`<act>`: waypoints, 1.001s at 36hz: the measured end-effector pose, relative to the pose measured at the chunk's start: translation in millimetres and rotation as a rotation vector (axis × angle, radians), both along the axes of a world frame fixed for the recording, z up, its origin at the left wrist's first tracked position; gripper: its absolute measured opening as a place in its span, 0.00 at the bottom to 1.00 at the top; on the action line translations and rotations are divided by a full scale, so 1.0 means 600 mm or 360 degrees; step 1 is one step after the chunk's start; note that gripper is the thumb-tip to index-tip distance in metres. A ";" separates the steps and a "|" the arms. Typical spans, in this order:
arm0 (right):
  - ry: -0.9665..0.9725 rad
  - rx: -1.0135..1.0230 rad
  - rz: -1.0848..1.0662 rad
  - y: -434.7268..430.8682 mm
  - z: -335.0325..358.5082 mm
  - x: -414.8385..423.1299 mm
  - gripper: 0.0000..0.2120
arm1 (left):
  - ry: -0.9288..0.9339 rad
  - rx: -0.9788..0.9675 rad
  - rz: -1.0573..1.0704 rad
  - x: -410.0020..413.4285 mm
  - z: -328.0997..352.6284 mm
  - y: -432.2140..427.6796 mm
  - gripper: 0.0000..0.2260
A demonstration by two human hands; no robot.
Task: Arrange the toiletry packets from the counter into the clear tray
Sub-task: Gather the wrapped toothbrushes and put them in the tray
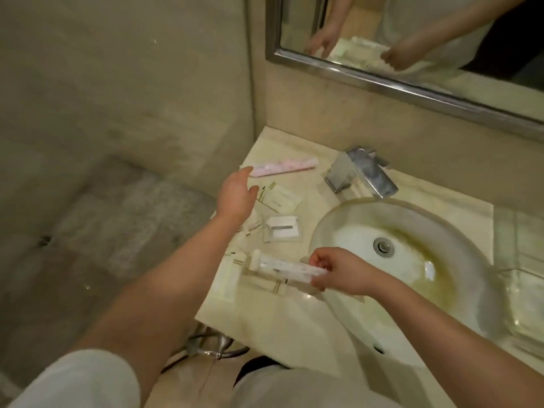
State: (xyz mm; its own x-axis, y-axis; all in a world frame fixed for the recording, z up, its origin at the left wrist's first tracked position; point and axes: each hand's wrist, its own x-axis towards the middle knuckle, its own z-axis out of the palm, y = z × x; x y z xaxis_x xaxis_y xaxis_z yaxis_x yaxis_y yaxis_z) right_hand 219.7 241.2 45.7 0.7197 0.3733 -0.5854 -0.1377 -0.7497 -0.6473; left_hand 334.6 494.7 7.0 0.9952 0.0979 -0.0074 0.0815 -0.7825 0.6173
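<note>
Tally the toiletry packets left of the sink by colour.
pink packet: 1
clear long packet, held in the right hand: 1
white or clear flat packets: at least 4; they overlap, so the exact count is unclear
Total: at least 6

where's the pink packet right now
In the head view the pink packet lies at the back left of the counter, left of the faucet, just beyond the left hand's fingertips.

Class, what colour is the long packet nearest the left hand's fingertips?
Pink long packet, head view.
</note>
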 end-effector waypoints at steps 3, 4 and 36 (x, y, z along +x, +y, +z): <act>-0.0027 0.0064 -0.0166 -0.014 0.009 0.022 0.08 | 0.0034 0.0164 -0.0082 0.067 -0.018 -0.012 0.20; -0.0027 0.0084 -0.0214 -0.018 0.010 0.028 0.07 | 0.0058 0.0224 -0.0088 0.086 -0.023 -0.018 0.19; 0.0135 0.0916 -0.0937 -0.163 0.074 -0.035 0.13 | 0.0856 -0.1401 -0.0056 -0.144 0.131 -0.122 0.07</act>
